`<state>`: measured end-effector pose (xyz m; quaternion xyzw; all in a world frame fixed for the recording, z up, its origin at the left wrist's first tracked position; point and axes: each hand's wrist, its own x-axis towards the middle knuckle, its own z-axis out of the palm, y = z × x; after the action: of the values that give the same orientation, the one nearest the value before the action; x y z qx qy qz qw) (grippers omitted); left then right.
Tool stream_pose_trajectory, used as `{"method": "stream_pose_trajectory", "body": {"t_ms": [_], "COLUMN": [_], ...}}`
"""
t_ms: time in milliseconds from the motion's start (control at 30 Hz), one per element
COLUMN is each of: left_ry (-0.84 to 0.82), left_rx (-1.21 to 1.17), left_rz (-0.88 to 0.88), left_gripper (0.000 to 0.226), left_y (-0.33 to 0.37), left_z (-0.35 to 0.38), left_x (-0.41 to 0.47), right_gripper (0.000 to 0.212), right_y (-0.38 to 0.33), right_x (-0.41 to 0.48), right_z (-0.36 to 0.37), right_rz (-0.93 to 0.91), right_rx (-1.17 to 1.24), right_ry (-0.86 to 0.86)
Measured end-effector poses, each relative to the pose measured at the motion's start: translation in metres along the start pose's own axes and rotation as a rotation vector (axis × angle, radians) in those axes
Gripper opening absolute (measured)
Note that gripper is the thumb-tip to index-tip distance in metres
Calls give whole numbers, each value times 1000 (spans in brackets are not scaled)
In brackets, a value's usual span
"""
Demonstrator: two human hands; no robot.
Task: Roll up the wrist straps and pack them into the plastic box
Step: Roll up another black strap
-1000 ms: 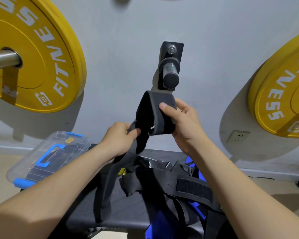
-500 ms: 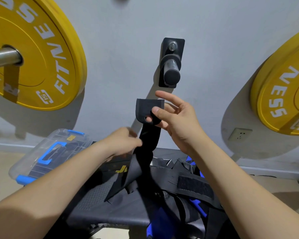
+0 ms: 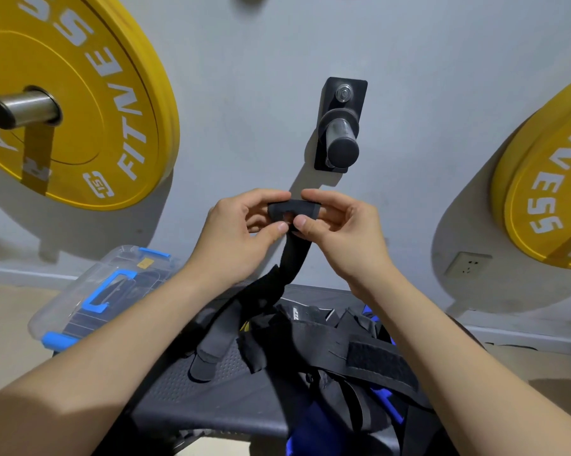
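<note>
A black wrist strap [image 3: 294,255] hangs in front of me, its top end curled into a small roll between my fingers. My left hand [image 3: 241,232] pinches the roll's left side and my right hand [image 3: 340,228] pinches its right side. The strap's tail drops onto a pile of black and blue wrist straps [image 3: 336,363] lying on a dark bench [image 3: 192,399]. The clear plastic box [image 3: 90,304] with blue handle and clips sits to the left of the bench, lid on, dark items showing inside.
Yellow weight plates hang on the wall at the left [image 3: 80,103] and at the right [image 3: 547,205]. A black wall peg [image 3: 341,130] juts out just above my hands. A wall socket [image 3: 468,263] is low on the right.
My left hand has risen from the strap's middle to its top end, joining my right hand. The folded top end is now curled tighter between both hands.
</note>
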<state>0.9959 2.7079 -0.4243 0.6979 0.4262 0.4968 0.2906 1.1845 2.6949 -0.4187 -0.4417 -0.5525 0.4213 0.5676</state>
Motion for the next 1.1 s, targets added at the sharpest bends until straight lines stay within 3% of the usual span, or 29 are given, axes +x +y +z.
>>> {"method": "stream_pose_trajectory", "body": {"t_ms": [133,400,633,767,967,1100], "left_ry": [25,43,-47,-70,-59,-71], "left_rx": [-27,150,-117,-242,-315,-313], "left_rz": [0,34,-74,-155,-204,-196], "left_gripper": [33,8,11,15,18,7], "left_y": [-4,-9,-2,0,0,0], "left_z": [-7,-17,-17,-21,-23,-20], "left_x": [2,8,3,4,4,3], "right_gripper": [33,7,9,18,9,10], "right_y": [0,4,7,6,6,4], "right_x": [1,2,2,5,3,4], "right_z": [0,2,5,1,1,0], "right_rz": [-117,-318,-347,-271,-192,-187], "right_rx": [-272,-554,-373,-212,-199,-237], "right_ry": [32,64,30,-50,-72,-68]}}
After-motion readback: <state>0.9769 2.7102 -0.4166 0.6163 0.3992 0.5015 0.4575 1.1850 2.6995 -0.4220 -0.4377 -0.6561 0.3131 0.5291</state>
